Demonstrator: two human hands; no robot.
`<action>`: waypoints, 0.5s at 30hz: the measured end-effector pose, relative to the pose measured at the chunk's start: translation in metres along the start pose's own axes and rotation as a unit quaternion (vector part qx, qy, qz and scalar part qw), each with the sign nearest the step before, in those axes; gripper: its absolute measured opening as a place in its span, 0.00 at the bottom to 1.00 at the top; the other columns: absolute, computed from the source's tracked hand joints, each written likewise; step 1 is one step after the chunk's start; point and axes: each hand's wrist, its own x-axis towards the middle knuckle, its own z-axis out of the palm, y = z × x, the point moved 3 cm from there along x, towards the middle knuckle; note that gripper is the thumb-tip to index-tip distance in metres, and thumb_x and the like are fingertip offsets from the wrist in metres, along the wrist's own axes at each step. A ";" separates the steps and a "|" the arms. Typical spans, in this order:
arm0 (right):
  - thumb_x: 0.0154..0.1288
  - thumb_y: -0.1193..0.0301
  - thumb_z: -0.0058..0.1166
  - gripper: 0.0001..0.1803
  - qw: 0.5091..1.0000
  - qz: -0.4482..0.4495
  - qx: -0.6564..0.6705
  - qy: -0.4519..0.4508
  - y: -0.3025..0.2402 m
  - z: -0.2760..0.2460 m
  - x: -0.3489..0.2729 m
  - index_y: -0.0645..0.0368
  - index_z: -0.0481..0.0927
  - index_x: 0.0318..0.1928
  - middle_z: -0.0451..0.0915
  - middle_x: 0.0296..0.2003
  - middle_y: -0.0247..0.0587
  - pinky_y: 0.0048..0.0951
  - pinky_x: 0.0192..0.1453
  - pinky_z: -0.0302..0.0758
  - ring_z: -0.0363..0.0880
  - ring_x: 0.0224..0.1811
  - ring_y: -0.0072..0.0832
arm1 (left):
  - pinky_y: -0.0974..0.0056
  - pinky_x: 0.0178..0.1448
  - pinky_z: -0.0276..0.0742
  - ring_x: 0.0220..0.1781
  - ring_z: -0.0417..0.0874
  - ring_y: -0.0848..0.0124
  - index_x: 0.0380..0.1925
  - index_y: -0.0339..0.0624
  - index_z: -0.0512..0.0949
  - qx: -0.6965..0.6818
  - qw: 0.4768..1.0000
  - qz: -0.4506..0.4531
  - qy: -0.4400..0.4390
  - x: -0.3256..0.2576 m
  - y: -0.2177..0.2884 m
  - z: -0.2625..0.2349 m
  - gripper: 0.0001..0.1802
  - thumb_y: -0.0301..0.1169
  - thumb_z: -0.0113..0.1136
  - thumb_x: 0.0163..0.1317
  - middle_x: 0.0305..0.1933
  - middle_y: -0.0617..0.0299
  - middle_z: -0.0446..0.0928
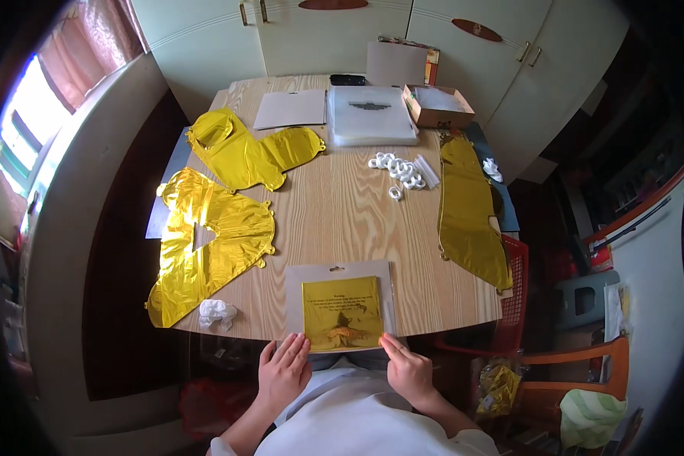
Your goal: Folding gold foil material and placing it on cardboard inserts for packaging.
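Note:
At the table's near edge lies a clear plastic bag point(391, 292) with a grey backing card point(292, 289) inside. A folded gold foil balloon point(323, 304) shows in it, with dark print on top and my reflection below. My left hand point(283, 370) rests its outstretched fingers at the bag's lower left corner, thumb apart. My right hand point(408, 371) is closed, its fingertips pinching the lower right corner. Further left lie two flat gold foil balloons, a lower one point(239, 220) and an upper one point(254, 156). Another gold foil balloon point(463, 205) hangs over the right edge.
White ribbon rolls point(406, 176) and small clear tubes point(427, 171) lie right of the table's middle. Behind them stand a stack of clear bags point(357, 135), grey cards point(273, 112) and a cardboard box point(442, 118). Crumpled white tissue point(217, 313) is near the left front edge. A wooden chair point(617, 372) stands right.

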 end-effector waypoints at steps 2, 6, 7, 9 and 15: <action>0.56 0.82 0.51 0.16 0.994 0.013 0.102 0.023 0.006 -0.006 -0.004 0.59 0.83 0.45 0.84 0.44 0.41 0.31 0.34 0.82 0.86 0.33 0.35 | 0.54 0.61 0.68 0.60 0.77 0.62 0.47 0.42 0.80 -0.083 0.995 -0.014 0.047 -0.005 -0.008 0.001 0.19 0.29 0.63 0.53 0.55 0.58 0.78; 0.63 0.68 0.61 0.08 0.965 0.229 0.127 -0.009 0.027 -0.020 -0.007 0.60 0.78 0.35 0.83 0.31 0.44 0.31 0.30 0.79 0.85 0.29 0.37 | 0.61 0.41 0.74 0.38 0.80 0.63 0.29 0.39 0.75 -0.238 0.931 -0.245 0.128 -0.024 -0.032 0.007 0.08 0.23 0.66 0.52 0.34 0.56 0.77; 0.62 0.67 0.62 0.10 0.969 0.214 0.118 -0.034 0.029 -0.015 -0.010 0.60 0.78 0.35 0.83 0.30 0.44 0.30 0.30 0.79 0.84 0.29 0.36 | 0.64 0.36 0.74 0.34 0.81 0.66 0.29 0.39 0.74 -0.305 0.878 -0.357 0.091 -0.032 -0.044 0.017 0.09 0.24 0.67 0.53 0.30 0.57 0.76; 0.61 0.64 0.65 0.13 0.975 0.181 0.101 -0.084 0.030 -0.004 -0.019 0.60 0.78 0.35 0.83 0.29 0.43 0.27 0.30 0.78 0.84 0.28 0.36 | 0.67 0.33 0.72 0.29 0.80 0.74 0.33 0.38 0.77 -0.443 0.807 -0.387 0.045 -0.035 -0.053 0.028 0.07 0.27 0.66 0.60 0.28 0.62 0.78; 0.62 0.69 0.65 0.12 0.910 0.217 0.351 -0.048 0.034 0.032 -0.025 0.64 0.77 0.36 0.77 0.19 0.39 0.22 0.28 0.74 0.76 0.23 0.16 | 0.73 0.38 0.75 0.33 0.82 0.79 0.40 0.39 0.79 -0.661 0.668 -0.341 -0.003 -0.030 -0.050 0.044 0.05 0.25 0.61 0.65 0.33 0.66 0.82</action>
